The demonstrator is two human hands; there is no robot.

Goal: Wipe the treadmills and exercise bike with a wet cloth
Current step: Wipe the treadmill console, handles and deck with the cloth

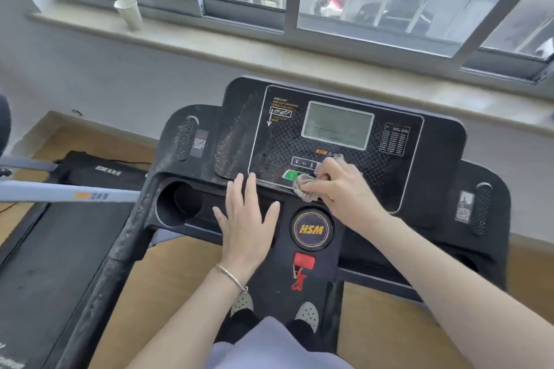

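At the far left of the frame lies a second treadmill (45,263), and a paper cup (129,12) stands on the windowsill at upper left. At centre, the left hand (245,220) rests flat, fingers straight and spread, on the dusty treadmill console (425,165). Just right of it, the right hand (344,189) grips a bunched grey cloth (305,187), pressed against the console's lower edge by the green button (290,174).

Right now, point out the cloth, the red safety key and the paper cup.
cloth (304,189), head view, crumpled end left of the fingers
red safety key (304,260), head view, middle of its red block
paper cup (129,12), head view, its side wall
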